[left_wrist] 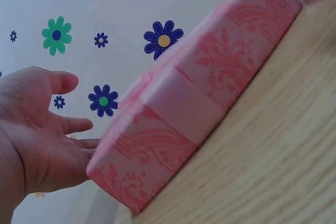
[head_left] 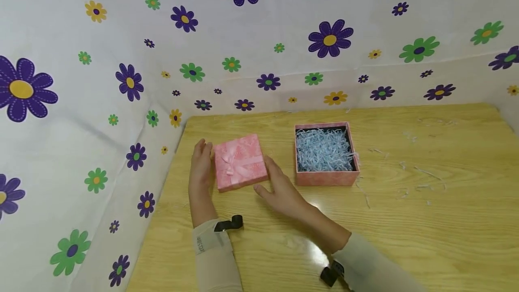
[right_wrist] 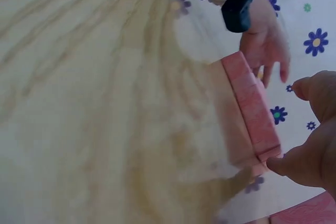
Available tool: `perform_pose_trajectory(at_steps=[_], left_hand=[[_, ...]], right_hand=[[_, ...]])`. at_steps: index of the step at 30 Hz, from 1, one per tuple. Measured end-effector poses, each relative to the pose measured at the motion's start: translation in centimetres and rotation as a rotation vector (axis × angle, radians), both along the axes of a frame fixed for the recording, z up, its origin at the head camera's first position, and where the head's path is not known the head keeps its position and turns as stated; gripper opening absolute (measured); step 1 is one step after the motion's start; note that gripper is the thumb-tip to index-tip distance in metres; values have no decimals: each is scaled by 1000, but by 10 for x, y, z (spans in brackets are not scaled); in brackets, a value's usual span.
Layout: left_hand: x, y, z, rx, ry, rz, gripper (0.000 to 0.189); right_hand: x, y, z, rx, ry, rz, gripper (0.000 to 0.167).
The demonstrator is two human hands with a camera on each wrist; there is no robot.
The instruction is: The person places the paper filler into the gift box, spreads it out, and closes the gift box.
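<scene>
A pink patterned gift box lid [head_left: 248, 148] with a ribbon bow rests on the table, turned at a slight angle. My left hand [head_left: 200, 166] is along its left side, fingers extended and thumb apart in the left wrist view. On the opposite side, my right hand [head_left: 285, 193] touches the lid's right edge with its fingers, the thumb spread away. In the right wrist view a fingertip of the right hand [right_wrist: 310, 140] meets a corner of the lid. The matching pink box [head_left: 327, 179] stands uncovered to the right, filled with light blue shredded paper [head_left: 324, 150].
Loose shreds of paper [head_left: 430, 174] lie scattered over the right part of the wooden table [head_left: 405, 233]. Some strands hang over the box's right rim. A white cloth with printed flowers [head_left: 279, 21] rises behind the table and along its left side.
</scene>
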State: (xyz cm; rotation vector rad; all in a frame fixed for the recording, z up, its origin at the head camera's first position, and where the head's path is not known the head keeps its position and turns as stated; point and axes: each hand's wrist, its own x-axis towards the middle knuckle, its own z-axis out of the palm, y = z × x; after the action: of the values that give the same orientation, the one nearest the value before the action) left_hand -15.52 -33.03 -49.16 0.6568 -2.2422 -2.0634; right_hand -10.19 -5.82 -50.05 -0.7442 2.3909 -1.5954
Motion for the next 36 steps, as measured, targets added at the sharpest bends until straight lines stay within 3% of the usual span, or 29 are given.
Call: perform_pose_trajectory(at_steps=[7, 13, 16, 21, 27, 31, 36], left_hand=[[-7, 19, 0, 52, 4, -9, 76], [-6, 19, 5, 85, 13, 25, 65], [-5, 21, 17, 164, 76, 18, 48], [1, 32, 50, 303, 180, -32, 59], [9, 64, 83, 310, 284, -48, 61], [13, 89, 94, 292, 303, -90, 59], [17, 119, 99, 268, 296, -105, 57]], right_hand=[[-1, 3, -14, 1, -79, 43, 89], [1, 3, -8, 40, -100, 51, 89], [4, 7, 3, 42, -97, 30, 90], [12, 18, 32, 42, -87, -8, 89], [21, 45, 68, 29, -65, -47, 87], [22, 70, 83, 18, -44, -60, 85], [20, 98, 96, -23, -47, -88, 78]])
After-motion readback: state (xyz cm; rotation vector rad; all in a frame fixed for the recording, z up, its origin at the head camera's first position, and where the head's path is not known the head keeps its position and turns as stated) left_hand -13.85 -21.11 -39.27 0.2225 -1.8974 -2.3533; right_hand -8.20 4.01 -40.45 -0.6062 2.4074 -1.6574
